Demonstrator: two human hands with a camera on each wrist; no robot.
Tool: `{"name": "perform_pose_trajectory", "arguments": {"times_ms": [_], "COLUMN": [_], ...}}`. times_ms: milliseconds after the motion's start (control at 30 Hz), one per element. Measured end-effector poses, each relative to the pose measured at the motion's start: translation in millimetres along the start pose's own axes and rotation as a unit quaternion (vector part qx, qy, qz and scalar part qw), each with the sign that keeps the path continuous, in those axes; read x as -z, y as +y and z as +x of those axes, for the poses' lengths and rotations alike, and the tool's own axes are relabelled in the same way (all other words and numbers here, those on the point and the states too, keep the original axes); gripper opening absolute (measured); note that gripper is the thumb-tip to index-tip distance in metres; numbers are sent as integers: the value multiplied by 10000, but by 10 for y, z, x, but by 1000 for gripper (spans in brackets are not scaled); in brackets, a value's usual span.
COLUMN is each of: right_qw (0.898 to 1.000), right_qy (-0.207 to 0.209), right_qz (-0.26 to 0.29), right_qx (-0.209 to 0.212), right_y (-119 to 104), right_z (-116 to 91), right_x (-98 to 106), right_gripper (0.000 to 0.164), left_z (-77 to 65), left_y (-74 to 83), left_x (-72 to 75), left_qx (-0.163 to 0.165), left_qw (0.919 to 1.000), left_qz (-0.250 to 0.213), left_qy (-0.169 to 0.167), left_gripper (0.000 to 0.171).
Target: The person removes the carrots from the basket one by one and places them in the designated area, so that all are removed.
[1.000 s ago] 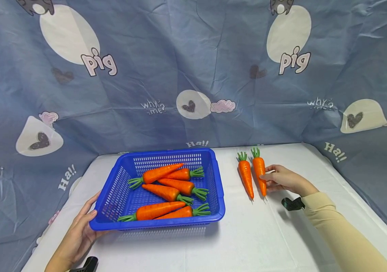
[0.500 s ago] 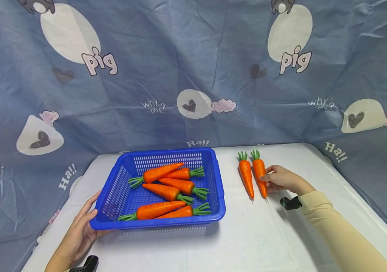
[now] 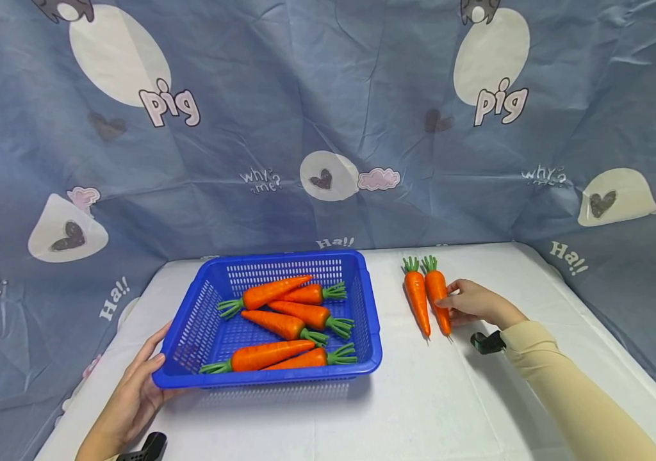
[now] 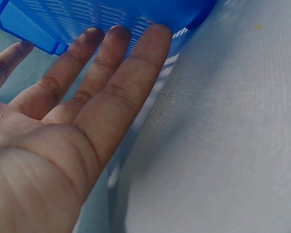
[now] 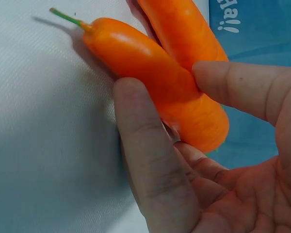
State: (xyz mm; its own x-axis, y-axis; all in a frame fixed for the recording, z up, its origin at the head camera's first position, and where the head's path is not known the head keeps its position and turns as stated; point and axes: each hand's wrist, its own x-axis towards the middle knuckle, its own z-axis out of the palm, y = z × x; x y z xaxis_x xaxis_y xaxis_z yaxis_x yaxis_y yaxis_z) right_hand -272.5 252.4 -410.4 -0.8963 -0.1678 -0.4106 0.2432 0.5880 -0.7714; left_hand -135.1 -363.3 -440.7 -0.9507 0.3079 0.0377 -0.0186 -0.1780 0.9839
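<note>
Two orange carrots with green tops lie side by side on the white table, right of the blue basket [image 3: 377, 320]. My right hand [image 3: 480, 302] pinches the right-hand carrot [image 3: 437, 288] from its right side. In the right wrist view, thumb and fingers lie along opposite sides of this carrot [image 5: 136, 53]. Its neighbour, the left-hand carrot [image 3: 416, 298], lies close against it with its thin tip toward me. At the basket's front left corner, my left hand [image 3: 132, 390] touches the wall with extended fingers [image 4: 131, 92]; the left wrist view shows the fingertips at the slotted side.
Several carrots [image 3: 282, 324] lie inside the basket, their tops pointing both ways. A patterned blue cloth [image 3: 328, 115] hangs behind the table and along both sides. The white tablecloth [image 3: 420, 403] extends in front of the basket and carrots.
My right hand has slid the right-hand carrot slightly left, closer to the other one, its top also shifting a little toward me. The left hand and basket stay in place.
</note>
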Motion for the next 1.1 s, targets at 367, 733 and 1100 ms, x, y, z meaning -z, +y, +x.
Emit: {"name": "perform_pose_trajectory", "arguments": {"times_ms": [367, 733, 1100], "right_qw": [9993, 9991, 9994], "right_qy": [-137, -222, -245], "right_qz": [350, 351, 226], "right_qx": [-26, 20, 101], "right_y": [-21, -14, -30], "right_z": [24, -9, -15], "right_x": [-27, 28, 84], "right_gripper": [63, 67, 70], "left_z": [-4, 6, 11], "left_y": [7, 16, 8], "left_x": [1, -12, -8], "left_qx": [178, 151, 65], "left_qw": [9996, 9996, 10000], "left_qz": [54, 114, 11], "left_qy": [215, 201, 45], "left_gripper": [54, 54, 53]}}
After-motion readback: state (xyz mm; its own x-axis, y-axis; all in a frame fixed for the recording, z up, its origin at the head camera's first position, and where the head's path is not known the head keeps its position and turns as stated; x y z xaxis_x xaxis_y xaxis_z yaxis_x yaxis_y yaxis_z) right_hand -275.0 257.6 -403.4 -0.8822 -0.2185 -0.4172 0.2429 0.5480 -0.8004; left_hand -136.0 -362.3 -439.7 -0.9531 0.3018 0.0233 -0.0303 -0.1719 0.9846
